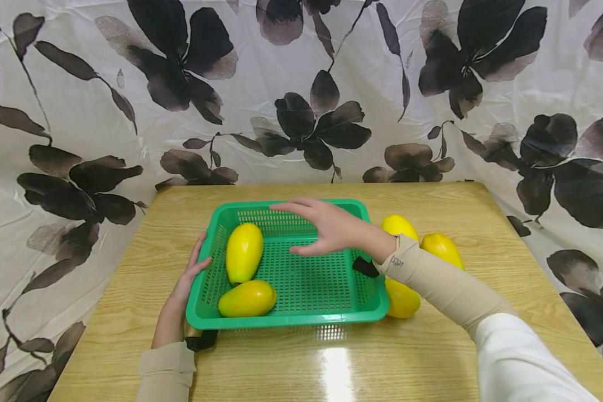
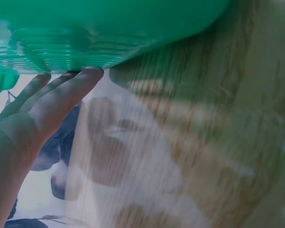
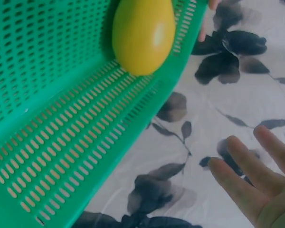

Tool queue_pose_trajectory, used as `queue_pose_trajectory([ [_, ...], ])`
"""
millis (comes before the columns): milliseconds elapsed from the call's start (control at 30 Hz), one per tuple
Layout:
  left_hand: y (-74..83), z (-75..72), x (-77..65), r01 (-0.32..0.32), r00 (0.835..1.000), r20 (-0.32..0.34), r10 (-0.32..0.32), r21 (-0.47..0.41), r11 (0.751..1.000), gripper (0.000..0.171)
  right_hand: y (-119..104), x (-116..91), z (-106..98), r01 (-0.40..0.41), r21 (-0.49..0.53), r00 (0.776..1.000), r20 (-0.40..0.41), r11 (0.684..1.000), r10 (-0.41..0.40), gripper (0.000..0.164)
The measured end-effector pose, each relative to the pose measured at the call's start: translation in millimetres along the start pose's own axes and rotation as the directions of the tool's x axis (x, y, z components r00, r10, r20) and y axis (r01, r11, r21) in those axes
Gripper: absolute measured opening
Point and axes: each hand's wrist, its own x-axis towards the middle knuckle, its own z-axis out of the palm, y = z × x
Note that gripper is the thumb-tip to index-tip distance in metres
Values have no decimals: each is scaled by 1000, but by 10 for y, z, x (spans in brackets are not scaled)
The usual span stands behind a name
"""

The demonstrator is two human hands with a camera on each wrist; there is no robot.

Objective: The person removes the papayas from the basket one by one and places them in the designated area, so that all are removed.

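Observation:
A green plastic basket with slotted walls stands on the table. Two yellow fruits that look like mangoes lie in its left part: an upright-lying mango and a sideways mango nearer the front. My left hand holds the basket's left side, thumb over the rim. In the left wrist view its fingers lie along the outer wall. Over the middle and right of the basket hovers my right hand, fingers spread, holding nothing. The right wrist view shows those fingers apart from the basket and mango.
Three more yellow mangoes rest on the table right of the basket: one at the back, another farther right, and one by the front corner. My right forearm passes over them. A floral cloth hangs behind the wooden table.

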Motion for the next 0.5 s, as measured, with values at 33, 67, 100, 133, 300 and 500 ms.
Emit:
queue_pose_trajectory([
  [33,-1,3,2,-2,1000,0,2,2,1000,61,-1,23,8,1,3,1000,11,1000,-1,73],
  [67,1,6,2,-1,1000,2,1,0,1000,61,0,48,18,2,4,1000,22,1000,-2,73],
  [100,5,12,2,2,1000,0,-2,-1,1000,60,1,73,29,4,8,999,36,1000,-4,73],
  [133,7,16,-2,5,1000,1,-5,2,1000,60,3,97,42,3,9,999,51,1000,-4,72],
  [300,1,16,-1,-1,1000,-12,1,0,1000,61,44,222,168,27,28,995,93,999,-29,71],
  [500,6,18,35,21,999,-43,-22,-14,1000,63,133,392,373,37,13,993,111,999,-39,70],
])
